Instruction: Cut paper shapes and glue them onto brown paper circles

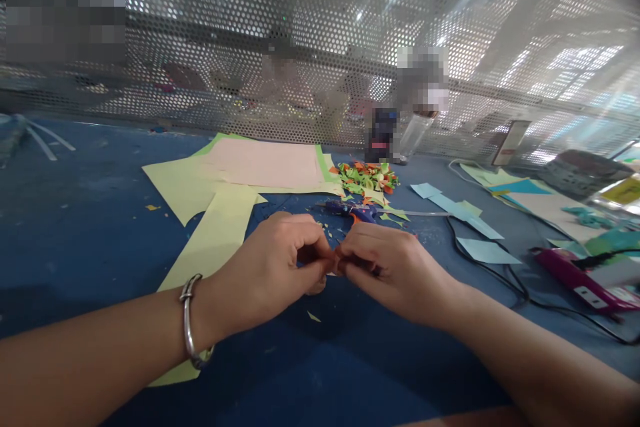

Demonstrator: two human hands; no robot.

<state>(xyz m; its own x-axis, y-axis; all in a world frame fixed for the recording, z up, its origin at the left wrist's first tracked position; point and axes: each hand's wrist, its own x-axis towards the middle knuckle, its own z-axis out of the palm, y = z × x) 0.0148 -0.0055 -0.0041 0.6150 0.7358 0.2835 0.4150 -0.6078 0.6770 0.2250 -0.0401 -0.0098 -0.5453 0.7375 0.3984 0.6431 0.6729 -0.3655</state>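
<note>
A small pale piece [334, 272] is pinched in the fingertips of both the left hand [280, 260] and right hand [395, 257] over the blue table [325, 373], its shape and finish mostly hidden by fingers, while green-and-orange bits [370, 177] are already heaped and yellow paper [213, 247], partly covered, is left in large sheets.

A small, pale, thin-looking piece – pinched between two bare hands.
The piece [332, 273] sits over the dark blue tabletop [310, 373], near the middle of the view, where the fingertips of the left hand [267, 263] and right hand [397, 267] meet – only a light sliver shows below them; the fingers hide its full outline, and its material cannot be told.
</note>
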